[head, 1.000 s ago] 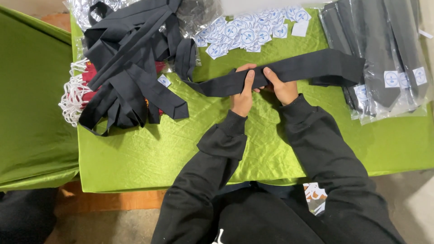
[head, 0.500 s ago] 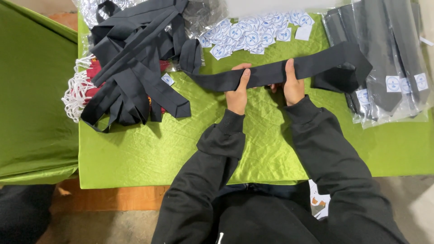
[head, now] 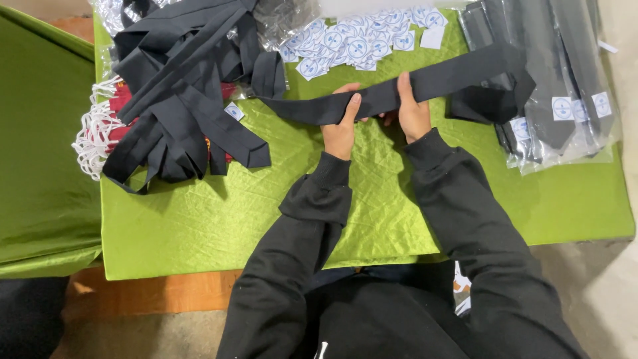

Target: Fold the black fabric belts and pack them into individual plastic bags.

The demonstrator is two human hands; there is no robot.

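Stretching across the middle of the green table cover (head: pixel 199 233), the black necktie (head: pixel 458 73) is being gripped by both hands side by side, the left hand (head: pixel 341 126) closing around the strip near its narrower run and the right hand (head: pixel 412 110) closing around it just beside, fingers wrapped over the top edge. Compared with 1 second ago, the tie is sitting higher and flatter, its wide end now lying further right and overlapping the bagged ties (head: pixel 565 93), and the hands are standing more upright on it; this is suggesting the strip is being pulled straight and smoothed. To the left, a loose heap of black ties (head: pixel 179 100) is covering something red with white cords (head: pixel 96 133), which is too buried to identify. Behind the hands, a scatter of small white labels (head: pixel 359 40) is lying beside crumpled clear plastic. The bagged ties and the heap are both being cut off by the upper edge.
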